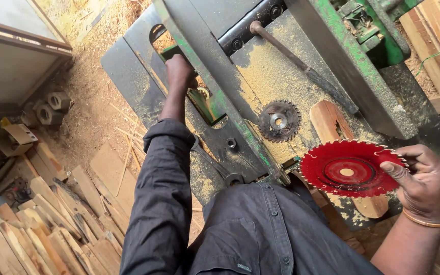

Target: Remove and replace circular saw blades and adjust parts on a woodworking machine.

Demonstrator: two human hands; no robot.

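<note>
The red blade (349, 169) is pinched only at its right edge by the right hand (423, 184), so its toothed rim stands free over the counter (260, 76); a loose pinch there could, I judge, let the disc tip or slide off and drop onto the wooden block (332, 122) beneath it, or drag its teeth across the thumb that lies on its face. The fingers (398, 170) of that hand are closed on the blade, thumb on the upper face near the rim, the others hidden underneath, and most of the disc reaches out to the left of them. The left hand (179, 71) is well apart, up at the slot in the counter, its fingers curled down into the opening by a green part; what they grip cannot be made out, and a hand in that gap beside metal edges risks a scrape or a pinch. A dark, dusty old blade (279, 120) lies flat on the sawdust between the two hands, near the red one but not touching it, and a nut (231, 143) and a wrench (215, 165) lie by the person's body, where a sleeve could knock them off the edge.
</note>
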